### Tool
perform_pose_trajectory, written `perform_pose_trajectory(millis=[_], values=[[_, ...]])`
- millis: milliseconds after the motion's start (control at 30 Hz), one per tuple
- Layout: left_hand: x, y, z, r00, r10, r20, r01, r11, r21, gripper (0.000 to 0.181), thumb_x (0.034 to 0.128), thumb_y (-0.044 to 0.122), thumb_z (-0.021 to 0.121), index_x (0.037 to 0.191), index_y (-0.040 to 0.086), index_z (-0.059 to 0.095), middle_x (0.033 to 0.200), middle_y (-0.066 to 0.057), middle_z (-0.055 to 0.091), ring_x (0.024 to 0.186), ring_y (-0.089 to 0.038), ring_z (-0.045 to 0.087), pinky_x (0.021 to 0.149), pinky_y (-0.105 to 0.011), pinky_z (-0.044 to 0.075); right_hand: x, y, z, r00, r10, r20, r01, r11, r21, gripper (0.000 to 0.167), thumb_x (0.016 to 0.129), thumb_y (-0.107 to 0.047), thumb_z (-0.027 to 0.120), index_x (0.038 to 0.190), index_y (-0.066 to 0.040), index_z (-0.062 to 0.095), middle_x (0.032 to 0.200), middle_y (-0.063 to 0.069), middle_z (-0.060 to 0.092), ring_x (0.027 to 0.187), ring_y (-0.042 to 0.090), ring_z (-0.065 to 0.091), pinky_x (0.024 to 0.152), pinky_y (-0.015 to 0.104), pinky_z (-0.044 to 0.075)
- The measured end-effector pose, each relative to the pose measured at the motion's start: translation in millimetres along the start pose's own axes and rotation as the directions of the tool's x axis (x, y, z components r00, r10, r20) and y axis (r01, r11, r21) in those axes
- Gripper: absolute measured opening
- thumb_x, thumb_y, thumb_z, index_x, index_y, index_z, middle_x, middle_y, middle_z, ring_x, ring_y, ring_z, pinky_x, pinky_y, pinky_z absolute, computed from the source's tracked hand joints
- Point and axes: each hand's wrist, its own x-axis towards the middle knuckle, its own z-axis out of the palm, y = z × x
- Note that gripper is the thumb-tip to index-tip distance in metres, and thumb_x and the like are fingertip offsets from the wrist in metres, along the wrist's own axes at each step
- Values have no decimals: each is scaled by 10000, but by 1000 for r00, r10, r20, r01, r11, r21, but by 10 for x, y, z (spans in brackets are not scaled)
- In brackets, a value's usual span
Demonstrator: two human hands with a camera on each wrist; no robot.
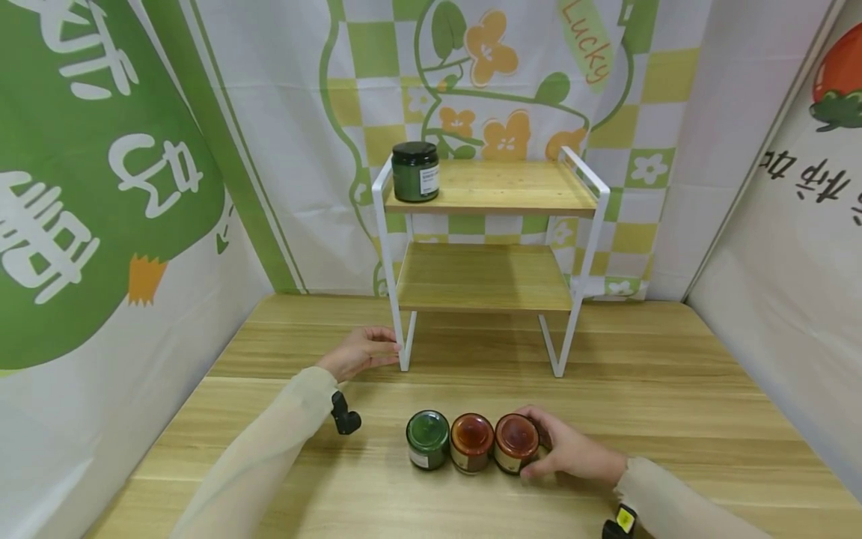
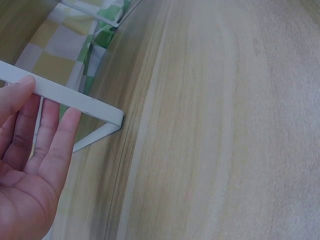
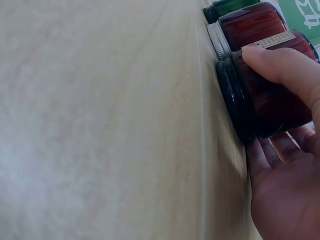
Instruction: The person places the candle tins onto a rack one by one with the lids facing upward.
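Only from the right wrist, a clear look at the lids below three upturned jars in front of the two-tier shelf: a black lid under the rightmost amber jar, a ridged silvery lid under the middle amber jar, a dark lid under the green glass jar. From the head, just round bases and front labels, in a row side by side on the table. Only from the left wrist, in close-up, the pinch of the left hand: thumb on one face of a white bar, fingers against the other, near the foot of the shelf's left front leg. In front of the shelf, towards its right side, the right hand, curled around the rightmost amber jar, with thumb over part of its label.

Slim, straight-edged white bars and wood-grain boards on the shelf; smooth, see-through glass and rounded edges on the jars; pale streaked grain across the table.

On the shelf's top board, at the left front corner, an upright black-lidded green jar, in the way of part of the side rail. Behind the shelf, a checked, flower-printed backdrop; left of it, a green lettered panel.
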Motion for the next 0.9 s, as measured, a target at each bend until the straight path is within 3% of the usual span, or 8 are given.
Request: perform_pose_trajectory(millis=[233, 467, 700, 900], values=[[-20, 4, 5, 1000, 1, -5, -1, 1000, -11, 100, 943, -47, 561, 995, 38, 578, 975, -67, 601, 1101, -345, 611, 1003, -404, 530, 6, 24, -3, 1000, 24, -17, -24, 999, -31, 659, 781, -18, 784, 1310, 48, 397, 1280, 205, 536, 1162, 69, 538, 1013, 142, 423], [-25, 11, 17, 1000, 1, -9, -1, 1000, -13, 115, 943, -56, 555, 977, 49, 588, 976, -63, 603, 1127, -365, 597, 1011, -409, 523, 4, 45, 2, 999, 31, -38, -32, 999, -32, 658, 778, -27, 778, 1310, 35, 395, 1271, 132, 556, 1165, 78, 540, 1020, 136, 416], [-29, 21, 22, 1000, 13, 1, -13, 1000, -14, 109, 949, -49, 549, 987, 45, 589, 976, -64, 605, 1127, -363, 599, 1036, -439, 497, 18, -34, -7, 993, -47, -108, 44, 999, -25, 661, 770, 12, 759, 1295, 117, 371, 1231, -21, 572, 1133, 35, 552, 1001, 139, 456], [-24, 12, 15, 1000, 11, 7, -10, 1000, -17, 106, 947, -35, 563, 998, 55, 590, 989, -65, 606, 1140, -371, 592, 1011, -403, 524, 84, -267, -95, 970, -146, -192, 136, 988, -67, 642, 754, 60, 753, 1264, 152, 373, 1193, -111, 588, 1096, 19, 574, 956, 144, 498]])
